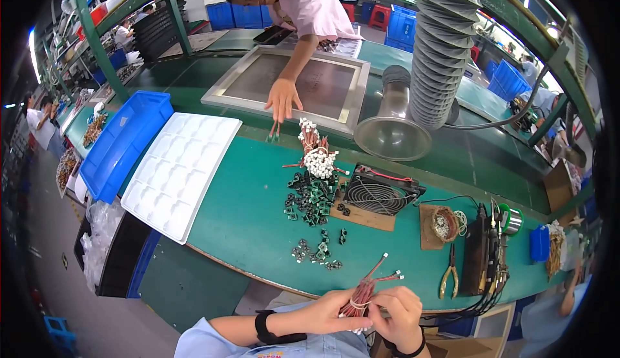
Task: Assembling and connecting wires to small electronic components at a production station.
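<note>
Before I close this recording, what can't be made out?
In the head view:
Wire bundle: lower half partly hidden by the left hand and right hand.
Small green parts: too small and heaped to count.
Right forearm: cut off by lower edge.
Co-worker's hand: contact with wires too small to tell.

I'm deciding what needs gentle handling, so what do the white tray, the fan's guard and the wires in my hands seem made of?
The white tray looks like smooth, moulded plastic, from its pressed compartments and soft sheen. The fan's guard is probably dull metal wire, given its thin grey rings. The wires appear plastic-coated, reddish and flexible; their cores don't show.
</note>
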`<action>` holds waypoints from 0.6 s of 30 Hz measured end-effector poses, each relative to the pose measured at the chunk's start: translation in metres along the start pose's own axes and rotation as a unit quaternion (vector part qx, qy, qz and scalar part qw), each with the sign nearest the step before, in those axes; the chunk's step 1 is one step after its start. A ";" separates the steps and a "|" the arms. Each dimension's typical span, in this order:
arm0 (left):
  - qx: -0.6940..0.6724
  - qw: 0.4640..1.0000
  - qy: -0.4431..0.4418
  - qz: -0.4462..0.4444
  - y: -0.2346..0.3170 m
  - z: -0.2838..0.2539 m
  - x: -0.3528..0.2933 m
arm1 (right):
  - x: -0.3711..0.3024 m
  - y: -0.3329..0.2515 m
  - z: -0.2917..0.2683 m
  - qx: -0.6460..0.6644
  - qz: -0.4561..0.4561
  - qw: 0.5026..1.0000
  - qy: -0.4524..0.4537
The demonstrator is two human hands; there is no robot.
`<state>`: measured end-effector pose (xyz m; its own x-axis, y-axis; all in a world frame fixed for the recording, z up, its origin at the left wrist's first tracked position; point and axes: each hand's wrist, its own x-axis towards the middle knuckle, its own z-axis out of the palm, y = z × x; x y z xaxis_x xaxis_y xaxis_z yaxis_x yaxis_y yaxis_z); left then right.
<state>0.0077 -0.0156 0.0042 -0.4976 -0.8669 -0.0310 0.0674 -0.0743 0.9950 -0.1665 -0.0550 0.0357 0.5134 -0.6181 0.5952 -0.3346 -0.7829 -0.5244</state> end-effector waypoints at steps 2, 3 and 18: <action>-0.111 0.993 -0.021 -0.016 0.004 0.002 0.006 | 0.000 0.002 -0.005 -0.055 -0.015 0.998 -0.004; -0.112 0.993 -0.021 -0.017 0.002 0.002 0.009 | 0.000 0.003 -0.007 -0.112 -0.026 0.993 -0.004; -0.202 0.957 -0.166 -0.125 -0.004 -0.003 0.022 | -0.001 0.010 -0.002 -0.180 0.138 0.958 0.175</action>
<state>-0.0008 -0.0363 -0.0011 -0.7848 -0.5975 -0.1646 0.2063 -0.5023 0.8397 -0.1715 -0.0626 0.0309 0.0912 -0.7417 0.6645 -0.7033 -0.5203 -0.4843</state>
